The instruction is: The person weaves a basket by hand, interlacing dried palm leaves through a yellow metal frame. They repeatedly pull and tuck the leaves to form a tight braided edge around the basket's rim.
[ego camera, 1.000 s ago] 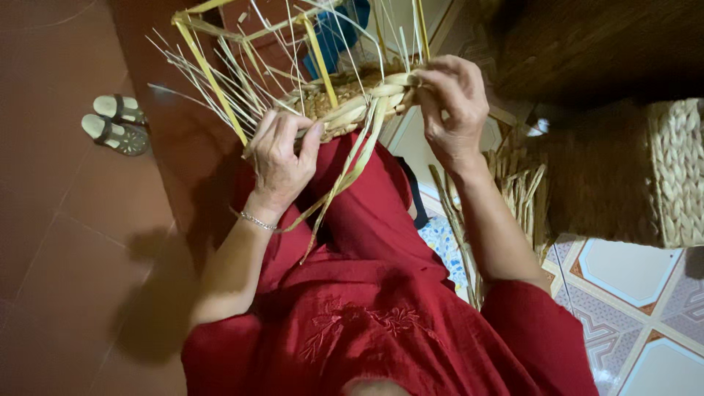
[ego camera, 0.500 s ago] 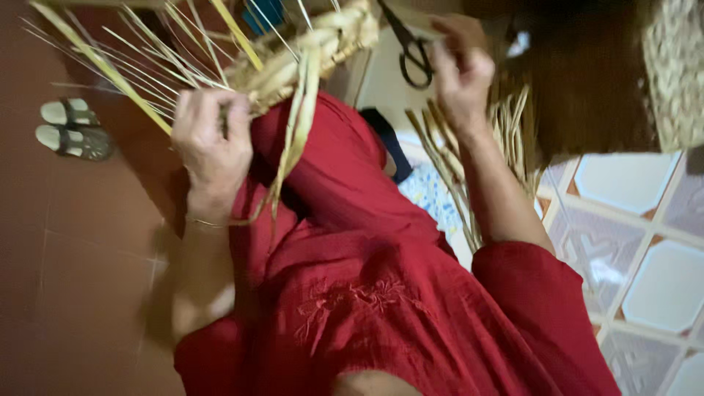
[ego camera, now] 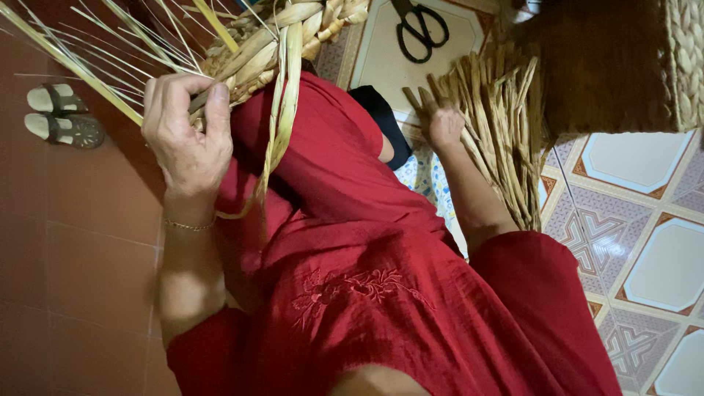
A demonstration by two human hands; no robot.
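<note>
My left hand (ego camera: 187, 132) grips the edge of a half-woven straw basket (ego camera: 282, 33) resting on my lap over the red dress (ego camera: 345, 242). Loose straw strands (ego camera: 88, 44) fan out from the basket to the upper left, and one flat strip hangs down beside my wrist. My right hand (ego camera: 444, 125) reaches down to a bundle of dried straw stalks (ego camera: 506, 139) lying on the floor at my right side, fingers spread onto the stalks. Whether it holds any stalk is not clear.
Black scissors (ego camera: 419, 28) lie on the floor tile beyond the straw bundle. A finished woven basket (ego camera: 686, 59) stands at the upper right against dark wooden furniture (ego camera: 594, 66). A pair of sandals (ego camera: 62, 117) sits on the red floor at the left.
My right hand has left the basket rim and dropped to the straw bundle on the floor. The view has swung down and right; my left hand keeps its hold on the basket.
</note>
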